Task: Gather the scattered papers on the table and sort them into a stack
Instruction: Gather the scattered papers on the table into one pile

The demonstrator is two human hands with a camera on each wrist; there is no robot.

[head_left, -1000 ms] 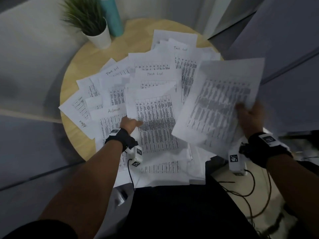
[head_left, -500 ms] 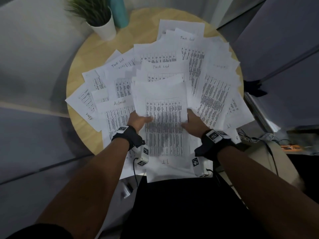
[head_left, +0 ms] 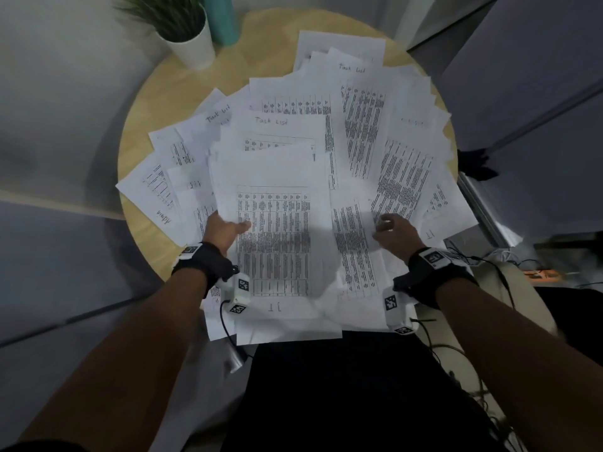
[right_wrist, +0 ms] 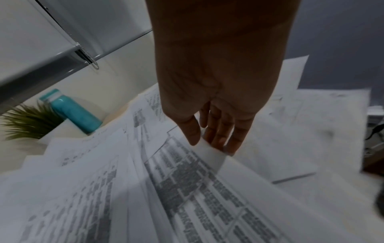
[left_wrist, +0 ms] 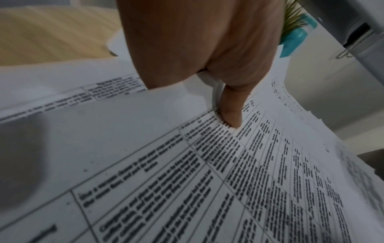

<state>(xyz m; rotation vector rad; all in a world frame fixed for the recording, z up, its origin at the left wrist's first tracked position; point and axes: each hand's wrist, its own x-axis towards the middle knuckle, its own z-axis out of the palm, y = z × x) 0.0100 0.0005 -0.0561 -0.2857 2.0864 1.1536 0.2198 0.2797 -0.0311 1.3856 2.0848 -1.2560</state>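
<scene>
Many white printed papers (head_left: pixel 362 125) lie fanned and overlapping across a round wooden table (head_left: pixel 153 102). Nearest me lies a table-printed sheet marked "IT" (head_left: pixel 277 230). My left hand (head_left: pixel 228 228) grips its left edge; the left wrist view shows the thumb (left_wrist: pixel 230 113) pressed on the print, with the fingers hidden beneath the paper. My right hand (head_left: pixel 391 231) is on a neighbouring sheet (head_left: pixel 352 236) to the right. In the right wrist view, thumb and fingers (right_wrist: pixel 220 138) pinch the edge of that sheet (right_wrist: pixel 212 157).
A white plant pot (head_left: pixel 192 44) and a teal bottle (head_left: pixel 223 21) stand at the table's far left. Papers overhang the near edge above my dark lap. Cables (head_left: pixel 489 265) and a pale seat lie to the right. Grey walls close in around the table.
My right hand laid a lifted sheet back on the right of the pile, came in to the central sheet, then shifted right onto a neighbouring sheet. The left hand stayed at the central sheet's left edge.
</scene>
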